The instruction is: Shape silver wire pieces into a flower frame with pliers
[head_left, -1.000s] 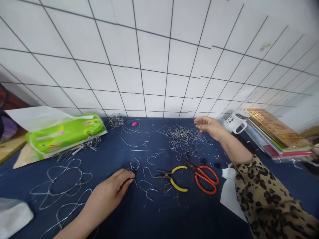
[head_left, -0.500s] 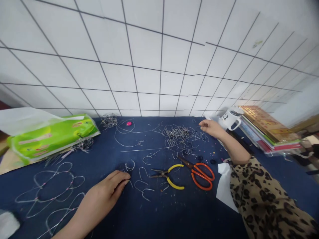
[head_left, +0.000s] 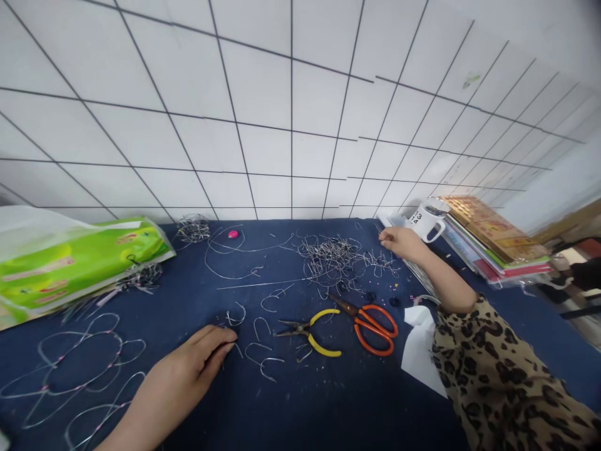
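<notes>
Head view: the left grip (head_left: 192,364) rests on the dark blue surface (head_left: 357,407), fingers drawn together; a short bent wire (head_left: 238,351) shows at its fingertips, but I cannot tell whether it is pinched. Just beyond that grip lies a curled wire (head_left: 238,318); to its right are pliers (head_left: 304,327), then scissors (head_left: 355,309). The right grip (head_left: 401,242) has its fingertips bunched near thin straight wires (head_left: 421,280); whether it grasps any, I cannot tell. Left of it sits a wire tangle (head_left: 331,258); just behind it, a white mug (head_left: 427,220).
</notes>
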A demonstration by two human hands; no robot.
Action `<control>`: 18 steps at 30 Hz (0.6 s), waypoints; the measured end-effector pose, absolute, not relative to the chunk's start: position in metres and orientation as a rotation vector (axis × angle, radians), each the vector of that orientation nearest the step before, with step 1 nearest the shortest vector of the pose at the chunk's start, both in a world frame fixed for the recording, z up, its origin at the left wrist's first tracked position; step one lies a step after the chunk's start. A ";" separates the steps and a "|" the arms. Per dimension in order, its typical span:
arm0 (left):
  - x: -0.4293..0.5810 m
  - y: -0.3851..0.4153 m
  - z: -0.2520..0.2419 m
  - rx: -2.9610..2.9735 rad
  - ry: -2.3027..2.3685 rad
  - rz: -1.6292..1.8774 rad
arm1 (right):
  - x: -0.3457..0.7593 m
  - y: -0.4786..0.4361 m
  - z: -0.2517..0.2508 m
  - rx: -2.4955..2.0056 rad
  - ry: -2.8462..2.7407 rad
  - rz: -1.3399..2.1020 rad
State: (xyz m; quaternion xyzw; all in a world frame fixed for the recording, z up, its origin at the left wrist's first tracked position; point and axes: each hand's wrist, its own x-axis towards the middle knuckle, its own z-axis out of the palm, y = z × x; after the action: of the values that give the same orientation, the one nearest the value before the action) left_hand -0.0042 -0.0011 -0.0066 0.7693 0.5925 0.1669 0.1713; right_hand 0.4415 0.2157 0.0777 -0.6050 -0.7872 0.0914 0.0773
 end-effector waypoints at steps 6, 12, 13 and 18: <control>-0.005 0.000 -0.008 2.204 1.675 0.500 | 0.407 0.196 0.061 -1.599 -2.751 0.332; -0.004 0.000 -0.005 2.214 1.677 0.493 | 0.393 0.198 0.046 -1.790 -2.797 0.151; -0.004 -0.001 -0.005 2.209 1.679 0.484 | 0.393 0.200 0.045 -1.818 -2.802 0.139; -0.003 -0.001 -0.003 2.193 1.676 0.474 | 0.397 0.206 0.051 -1.851 -2.870 0.107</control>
State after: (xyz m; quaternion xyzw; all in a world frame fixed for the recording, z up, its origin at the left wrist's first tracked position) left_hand -0.0033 -0.0006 -0.0033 0.7718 0.5896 0.1667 0.1698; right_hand 0.3969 0.2056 0.0505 -0.5366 -0.8321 0.0311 -0.1370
